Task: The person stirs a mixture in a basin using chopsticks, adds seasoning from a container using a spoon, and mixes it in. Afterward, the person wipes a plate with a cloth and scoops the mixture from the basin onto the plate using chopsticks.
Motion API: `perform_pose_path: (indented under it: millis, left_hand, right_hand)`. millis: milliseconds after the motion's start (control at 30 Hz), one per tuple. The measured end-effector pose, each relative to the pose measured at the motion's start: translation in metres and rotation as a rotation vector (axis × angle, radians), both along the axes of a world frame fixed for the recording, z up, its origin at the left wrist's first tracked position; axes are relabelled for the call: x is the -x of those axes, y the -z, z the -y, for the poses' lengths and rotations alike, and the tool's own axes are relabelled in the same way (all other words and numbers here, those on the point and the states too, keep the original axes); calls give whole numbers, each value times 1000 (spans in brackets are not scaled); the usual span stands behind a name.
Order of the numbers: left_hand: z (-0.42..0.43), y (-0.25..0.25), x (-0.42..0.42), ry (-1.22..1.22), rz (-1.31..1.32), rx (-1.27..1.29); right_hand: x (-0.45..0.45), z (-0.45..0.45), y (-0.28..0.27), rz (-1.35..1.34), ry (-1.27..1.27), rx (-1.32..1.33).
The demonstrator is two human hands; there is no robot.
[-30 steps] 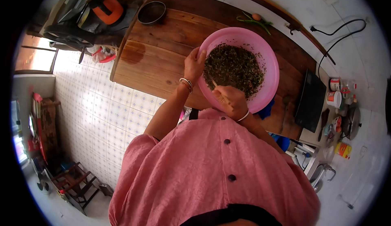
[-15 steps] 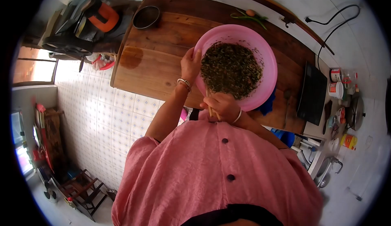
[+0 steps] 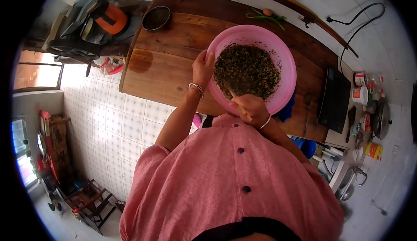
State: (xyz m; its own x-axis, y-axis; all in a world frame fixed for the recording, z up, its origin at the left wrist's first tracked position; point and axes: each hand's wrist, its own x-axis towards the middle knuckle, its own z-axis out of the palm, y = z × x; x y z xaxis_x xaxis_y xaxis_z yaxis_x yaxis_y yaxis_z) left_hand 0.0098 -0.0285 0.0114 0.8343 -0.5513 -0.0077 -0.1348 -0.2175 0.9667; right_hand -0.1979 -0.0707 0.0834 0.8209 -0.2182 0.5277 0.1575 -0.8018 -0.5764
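Observation:
A large pink basin (image 3: pixel 286 86) stands on the wooden table, holding a dark green, finely chopped mixture (image 3: pixel 247 69). My left hand (image 3: pixel 203 69) grips the basin's left rim, thumb on the inside edge. Over the near rim, my right hand (image 3: pixel 252 107) is closed around a pair of wooden chopsticks (image 3: pixel 235 95). Their tips reach into the near side of the mixture and are hidden there.
On the wooden table (image 3: pixel 173 67) are a dark round bowl (image 3: pixel 156 18), green chillies (image 3: pixel 267 18) with an egg (image 3: pixel 267 12), a blue cloth (image 3: pixel 285 110) and a black flat panel (image 3: pixel 334 99). An orange kettle (image 3: pixel 110 18) stands at left, a sink (image 3: pixel 346 184) at lower right.
My right hand has shifted right and slightly up with the chopsticks, which now lean more across the near rim. My left hand stays on the basin, which has hardly moved.

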Motion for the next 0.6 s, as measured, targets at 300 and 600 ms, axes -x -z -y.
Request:
perform_pose_path:
  millis: [300, 600]
  left_hand:
    - [-1, -1, 1, -10, -19, 13]
    - [-1, -9, 3, -6, -72, 20]
  right_hand:
    - [-3, 0, -15, -209, -236, 71]
    - [11, 14, -20, -251, 238, -618]
